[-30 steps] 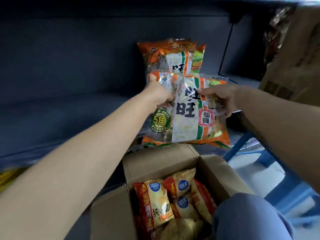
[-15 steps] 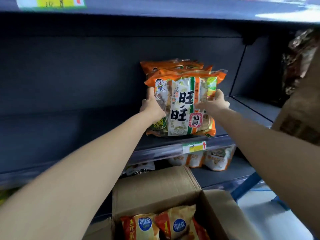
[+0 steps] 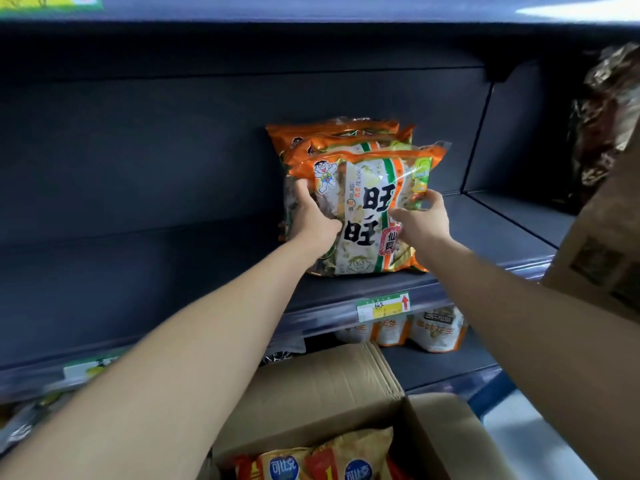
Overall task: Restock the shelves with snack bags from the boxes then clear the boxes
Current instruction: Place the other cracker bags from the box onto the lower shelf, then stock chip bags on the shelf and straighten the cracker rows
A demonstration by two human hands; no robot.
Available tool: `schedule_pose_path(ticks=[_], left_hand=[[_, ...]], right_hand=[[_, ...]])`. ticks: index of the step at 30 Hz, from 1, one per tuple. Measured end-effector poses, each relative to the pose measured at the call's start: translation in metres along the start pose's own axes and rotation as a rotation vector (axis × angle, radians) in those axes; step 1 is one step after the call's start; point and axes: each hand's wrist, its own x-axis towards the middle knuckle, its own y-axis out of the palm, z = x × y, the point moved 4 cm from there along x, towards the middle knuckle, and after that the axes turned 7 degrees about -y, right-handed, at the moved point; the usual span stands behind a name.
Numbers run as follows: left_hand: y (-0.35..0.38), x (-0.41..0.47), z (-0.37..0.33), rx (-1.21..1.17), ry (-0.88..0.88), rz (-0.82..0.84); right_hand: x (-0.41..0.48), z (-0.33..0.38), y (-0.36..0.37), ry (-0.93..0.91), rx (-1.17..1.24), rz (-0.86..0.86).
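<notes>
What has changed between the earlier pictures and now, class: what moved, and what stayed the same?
The front snack bag rose from mid-air, tilted, onto the shelf and now stands upright before the orange bags behind. The left hand and right hand keep their grip on its sides. Those bags and the open box below stayed put.

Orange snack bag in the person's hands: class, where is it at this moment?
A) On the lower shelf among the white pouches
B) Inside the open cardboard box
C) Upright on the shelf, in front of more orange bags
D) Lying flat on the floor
C: the orange snack bag, gripped at its sides by the left hand and right hand, stands upright on the shelf, directly in front of the other orange bags.
</notes>
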Motion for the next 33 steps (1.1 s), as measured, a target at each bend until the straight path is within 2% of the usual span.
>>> schedule_pose_path(ticks=[5,10,13,17,21,24,28,33], left_hand=[[-0.014,-0.003,0.001,0.034,-0.051,0.137],[-0.038,-0.012,0.013,0.076,-0.068,0.058],[-0.050,-0.028,0.020,0.136,-0.027,0.022],[-0.054,-0.066,0.040,0.172,-0.005,0.147],[-0.047,-0.110,0.090,0.226,-0.066,0.398],[-0.041,-0.140,0.140,0.338,-0.197,0.544],[-0.045,-0.167,0.210,0.476,-0.413,0.616],[-0.052,-0.181,0.274,0.442,-0.666,0.617]], right_hand=[[-0.018,-0.006,0.002,-0.062,-0.124,0.049],[-0.043,-0.002,0.004,-0.127,-0.266,-0.061],[-0.065,0.002,0.011,-0.208,-0.315,0.007],[-0.106,-0.001,0.028,-0.258,-0.345,0.190],[-0.150,-0.038,0.045,-0.137,-0.405,0.450],[-0.187,-0.078,0.055,0.050,-0.437,0.608],[-0.223,-0.137,0.063,0.223,-0.582,0.690],[-0.244,-0.180,0.062,0.330,-0.849,0.852]])
